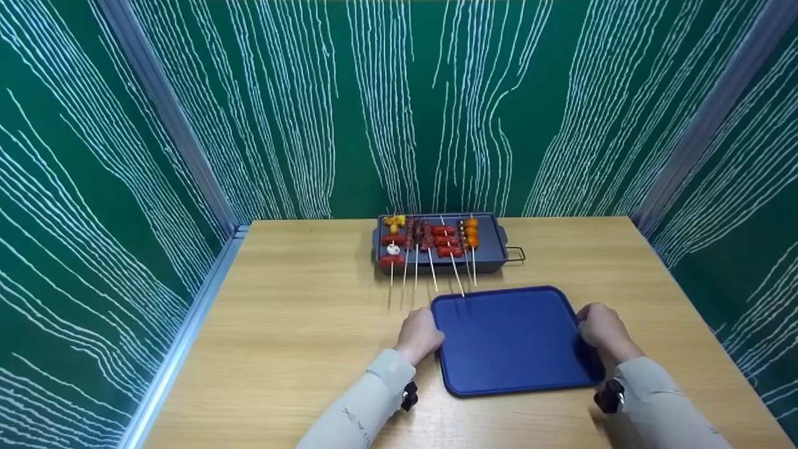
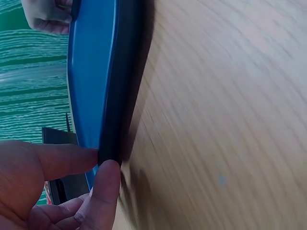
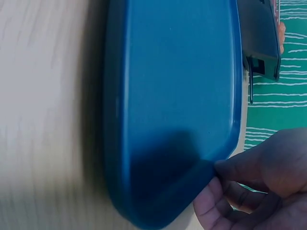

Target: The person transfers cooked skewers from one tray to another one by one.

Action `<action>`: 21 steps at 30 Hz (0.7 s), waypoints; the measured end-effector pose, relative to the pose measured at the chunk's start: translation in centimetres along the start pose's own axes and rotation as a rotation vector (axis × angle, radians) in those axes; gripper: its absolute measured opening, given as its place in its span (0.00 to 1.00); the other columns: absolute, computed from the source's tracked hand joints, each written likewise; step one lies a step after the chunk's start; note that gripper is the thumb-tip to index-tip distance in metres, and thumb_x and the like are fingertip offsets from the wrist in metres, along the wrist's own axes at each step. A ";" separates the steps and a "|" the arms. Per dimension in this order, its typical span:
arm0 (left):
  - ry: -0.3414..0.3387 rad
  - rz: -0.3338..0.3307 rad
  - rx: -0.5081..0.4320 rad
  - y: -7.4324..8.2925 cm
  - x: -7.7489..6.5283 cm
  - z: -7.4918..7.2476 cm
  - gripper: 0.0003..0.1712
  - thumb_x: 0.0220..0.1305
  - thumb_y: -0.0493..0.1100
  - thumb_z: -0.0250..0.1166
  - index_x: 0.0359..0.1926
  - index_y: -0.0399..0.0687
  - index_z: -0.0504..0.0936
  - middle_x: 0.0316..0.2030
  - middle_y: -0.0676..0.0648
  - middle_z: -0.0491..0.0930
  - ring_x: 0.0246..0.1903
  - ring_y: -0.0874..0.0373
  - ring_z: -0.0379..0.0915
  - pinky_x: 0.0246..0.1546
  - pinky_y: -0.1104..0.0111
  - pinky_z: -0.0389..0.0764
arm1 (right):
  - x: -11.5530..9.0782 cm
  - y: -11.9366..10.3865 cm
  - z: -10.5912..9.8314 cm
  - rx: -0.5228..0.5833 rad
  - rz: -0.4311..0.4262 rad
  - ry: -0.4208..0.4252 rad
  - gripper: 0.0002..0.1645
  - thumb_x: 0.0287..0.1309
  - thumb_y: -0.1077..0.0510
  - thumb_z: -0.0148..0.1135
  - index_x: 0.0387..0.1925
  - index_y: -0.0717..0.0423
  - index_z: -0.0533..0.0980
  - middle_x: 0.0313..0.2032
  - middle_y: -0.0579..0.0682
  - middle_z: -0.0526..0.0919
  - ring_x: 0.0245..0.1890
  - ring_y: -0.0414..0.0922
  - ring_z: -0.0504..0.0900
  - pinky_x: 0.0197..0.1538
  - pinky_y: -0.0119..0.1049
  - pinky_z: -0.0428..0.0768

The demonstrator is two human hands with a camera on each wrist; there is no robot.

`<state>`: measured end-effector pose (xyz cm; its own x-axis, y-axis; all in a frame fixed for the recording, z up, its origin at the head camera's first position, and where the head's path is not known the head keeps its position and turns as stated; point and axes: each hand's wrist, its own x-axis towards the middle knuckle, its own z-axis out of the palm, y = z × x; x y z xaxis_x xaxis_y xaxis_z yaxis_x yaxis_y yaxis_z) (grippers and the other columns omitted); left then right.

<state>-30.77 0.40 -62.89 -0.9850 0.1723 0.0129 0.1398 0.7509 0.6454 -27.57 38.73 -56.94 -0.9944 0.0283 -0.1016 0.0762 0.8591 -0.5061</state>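
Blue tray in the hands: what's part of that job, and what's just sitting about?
Part of the job:
shallow blue rectangular tray
left hand and right hand, gripping its edges

Sitting about, maybe for later:
dark grey rectangular grill
red, brown, yellow and orange food skewers, lying on it

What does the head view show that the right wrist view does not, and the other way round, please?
Only the head view shows the left hand, both pale sleeves, the full row of skewers and the metal corner posts.

Only the right wrist view shows the fingertips of the right hand at the tray's rim; in the head view they are hidden.

Both show the right hand, the blue tray, part or all of the grill with its wire handle, the wooden table and the green wall with white lines.
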 end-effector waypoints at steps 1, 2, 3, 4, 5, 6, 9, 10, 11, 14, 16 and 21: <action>-0.009 -0.011 -0.001 0.6 -0.5 -0.8 0.05 0.52 0.33 0.63 0.25 0.46 0.81 0.27 0.45 0.83 0.25 0.52 0.74 0.26 0.59 0.81 | 0.0 -0.1 0.1 0.000 -0.004 0.000 0.19 0.58 0.69 0.52 0.45 0.79 0.81 0.43 0.74 0.86 0.43 0.67 0.85 0.50 0.64 0.86; -0.021 -0.032 -0.010 1.4 -1.0 -1.7 0.04 0.54 0.32 0.63 0.26 0.45 0.81 0.28 0.44 0.83 0.26 0.51 0.75 0.28 0.58 0.83 | 0.0 -0.1 0.2 0.000 -0.005 0.002 0.18 0.58 0.69 0.52 0.44 0.78 0.82 0.42 0.74 0.86 0.43 0.67 0.85 0.51 0.64 0.86; -0.028 -0.052 -0.001 1.8 -1.4 -2.3 0.05 0.54 0.32 0.63 0.25 0.45 0.80 0.27 0.45 0.83 0.26 0.52 0.75 0.29 0.57 0.83 | 0.0 -0.3 0.3 0.004 -0.003 0.002 0.18 0.57 0.69 0.52 0.43 0.77 0.82 0.42 0.73 0.86 0.43 0.67 0.84 0.51 0.63 0.86; -0.017 -0.056 0.000 1.6 -1.4 -2.4 0.04 0.54 0.32 0.64 0.27 0.46 0.81 0.28 0.46 0.83 0.27 0.52 0.75 0.29 0.56 0.84 | -0.1 -0.4 0.3 0.008 -0.004 0.000 0.18 0.57 0.68 0.53 0.43 0.77 0.82 0.42 0.73 0.86 0.43 0.66 0.84 0.50 0.63 0.86; -0.023 -0.071 -0.006 2.2 -2.0 -3.2 0.04 0.55 0.32 0.65 0.27 0.45 0.81 0.28 0.46 0.83 0.27 0.51 0.75 0.30 0.57 0.84 | -0.1 -0.6 0.4 0.011 -0.005 -0.001 0.18 0.57 0.69 0.53 0.43 0.77 0.82 0.42 0.73 0.86 0.43 0.66 0.84 0.50 0.62 0.87; -0.025 -0.083 -0.011 2.3 -2.2 -3.6 0.06 0.55 0.31 0.65 0.26 0.46 0.80 0.27 0.46 0.82 0.27 0.52 0.75 0.29 0.58 0.84 | -0.1 -0.7 0.5 0.015 -0.004 -0.002 0.18 0.57 0.69 0.53 0.43 0.77 0.82 0.42 0.72 0.86 0.42 0.65 0.84 0.49 0.61 0.87; 0.003 -0.068 -0.022 1.3 -1.8 -3.4 0.07 0.54 0.32 0.64 0.25 0.48 0.78 0.25 0.48 0.79 0.25 0.53 0.73 0.26 0.60 0.80 | -0.2 -1.3 0.6 0.018 -0.007 0.003 0.16 0.56 0.69 0.53 0.41 0.75 0.82 0.40 0.70 0.86 0.40 0.63 0.84 0.46 0.56 0.87; 0.002 -0.062 -0.040 1.2 -1.9 -3.7 0.07 0.54 0.31 0.65 0.25 0.46 0.79 0.25 0.47 0.79 0.25 0.52 0.73 0.26 0.60 0.81 | -0.3 -1.5 0.7 0.019 -0.008 0.005 0.15 0.56 0.69 0.53 0.38 0.74 0.82 0.38 0.69 0.86 0.39 0.62 0.84 0.43 0.54 0.87; -0.002 -0.061 -0.040 1.1 -1.8 -3.9 0.07 0.54 0.30 0.64 0.24 0.45 0.78 0.25 0.46 0.79 0.24 0.52 0.72 0.25 0.60 0.80 | -0.3 -1.6 0.8 0.022 -0.005 0.007 0.13 0.55 0.69 0.53 0.36 0.72 0.82 0.36 0.67 0.86 0.37 0.60 0.83 0.41 0.50 0.86; 0.004 -0.057 -0.051 0.0 -1.4 -3.5 0.09 0.53 0.31 0.63 0.23 0.48 0.77 0.24 0.47 0.78 0.23 0.53 0.72 0.24 0.62 0.79 | -0.4 -1.9 1.1 0.027 0.003 0.006 0.10 0.54 0.70 0.53 0.32 0.68 0.81 0.33 0.61 0.84 0.35 0.57 0.81 0.37 0.43 0.81; -0.010 -0.081 -0.060 0.4 -1.9 -4.3 0.10 0.54 0.30 0.63 0.22 0.48 0.76 0.23 0.47 0.77 0.23 0.52 0.73 0.24 0.63 0.79 | -0.4 -2.2 1.3 0.029 0.004 0.000 0.10 0.54 0.70 0.53 0.32 0.67 0.81 0.33 0.60 0.84 0.35 0.56 0.81 0.38 0.43 0.81; -0.020 -0.122 -0.070 1.2 -2.9 -6.0 0.11 0.55 0.29 0.63 0.22 0.47 0.76 0.24 0.46 0.78 0.25 0.51 0.75 0.25 0.63 0.80 | -0.6 -2.7 1.7 0.033 -0.013 0.003 0.12 0.54 0.69 0.55 0.35 0.71 0.83 0.34 0.63 0.85 0.36 0.58 0.83 0.40 0.49 0.86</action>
<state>-28.33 -2.96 -57.58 -0.9919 0.0960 -0.0836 0.0114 0.7209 0.6930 -27.10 35.53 -57.02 -0.9955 0.0190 -0.0923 0.0657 0.8420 -0.5355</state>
